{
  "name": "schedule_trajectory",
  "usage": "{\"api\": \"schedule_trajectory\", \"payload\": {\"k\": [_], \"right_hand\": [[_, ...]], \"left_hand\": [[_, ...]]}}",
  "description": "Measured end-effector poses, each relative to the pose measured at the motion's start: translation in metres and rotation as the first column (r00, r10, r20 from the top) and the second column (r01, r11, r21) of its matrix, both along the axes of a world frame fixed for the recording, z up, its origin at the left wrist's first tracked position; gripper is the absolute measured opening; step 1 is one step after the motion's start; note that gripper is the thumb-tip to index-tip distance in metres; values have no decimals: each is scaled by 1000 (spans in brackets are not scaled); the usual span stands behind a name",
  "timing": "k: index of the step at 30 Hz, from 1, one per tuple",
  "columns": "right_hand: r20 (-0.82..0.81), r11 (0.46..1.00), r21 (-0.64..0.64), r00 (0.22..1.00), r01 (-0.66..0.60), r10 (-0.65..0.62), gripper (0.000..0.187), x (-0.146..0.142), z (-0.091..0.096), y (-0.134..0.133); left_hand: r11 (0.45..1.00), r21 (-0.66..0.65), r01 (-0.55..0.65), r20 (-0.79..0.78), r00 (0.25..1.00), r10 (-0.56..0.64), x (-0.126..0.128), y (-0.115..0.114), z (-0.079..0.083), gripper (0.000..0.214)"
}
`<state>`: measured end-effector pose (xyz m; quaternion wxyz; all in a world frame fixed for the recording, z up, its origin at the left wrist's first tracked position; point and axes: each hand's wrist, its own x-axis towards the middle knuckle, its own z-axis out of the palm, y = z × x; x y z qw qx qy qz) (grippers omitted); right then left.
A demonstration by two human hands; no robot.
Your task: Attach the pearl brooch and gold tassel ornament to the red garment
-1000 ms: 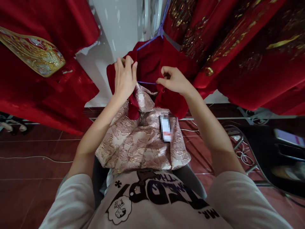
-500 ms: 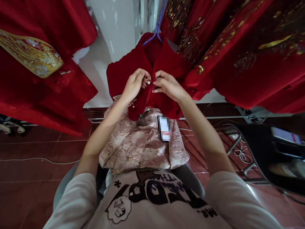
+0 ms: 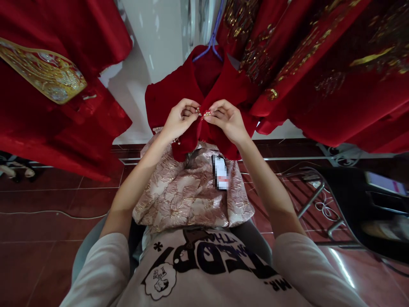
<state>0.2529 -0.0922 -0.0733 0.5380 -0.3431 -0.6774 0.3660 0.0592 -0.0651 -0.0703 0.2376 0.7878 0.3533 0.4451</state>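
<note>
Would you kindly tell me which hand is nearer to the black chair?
Right. The right hand, at the red garment, is left of the black chair; the left hand is farther left.

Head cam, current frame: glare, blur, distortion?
Head view: dim overall; glare streak on the floor, lower right; wide-angle stretch at the edges, as in the right sleeve; pixelated patch over the cloth; beads at the right hand small, soft.

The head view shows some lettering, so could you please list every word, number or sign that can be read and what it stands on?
"MR." on the light T-shirt, toward the right.
"*" on the same T-shirt, toward the left.
Larger T-shirt print: too distorted to read surely.
Phone on the brocade fabric: pixelated, unreadable.
Lit phone on the black chair: too blurred.
</note>
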Motion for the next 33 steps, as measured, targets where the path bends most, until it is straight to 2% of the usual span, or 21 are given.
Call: {"api": "schedule_trajectory", "payload": {"k": [4,8,13,19,26,33], "right_hand": [[-37,999,44,999,25,-23,46,-1,0,2],[-8,995,48,996,85,-85,44,-6,-2,2],[-16,986,72,988,152,-151,43,-11,-7,6],[-1,980,87,984,180,-181,40,-14,-17,11],[-15,959,129,967,253,-253,32,-19,-21,7],[19,944,148,953,295,-301,27,-18,-20,2]], "left_hand": [[1000,22,-9,-11,1000,10,-1,2,-2,17],[997,65,-37,-32,999,39,-1,1,-5,22],[998,39,-52,-10,999,52,3,-2,-11,32],[995,81,-54,-54,997,58,7,-1,-15,23],[962,218,-162,-97,978,186,5,-7,-12,18],[975,188,-121,-118,982,145,5,-8,-10,8]]}}
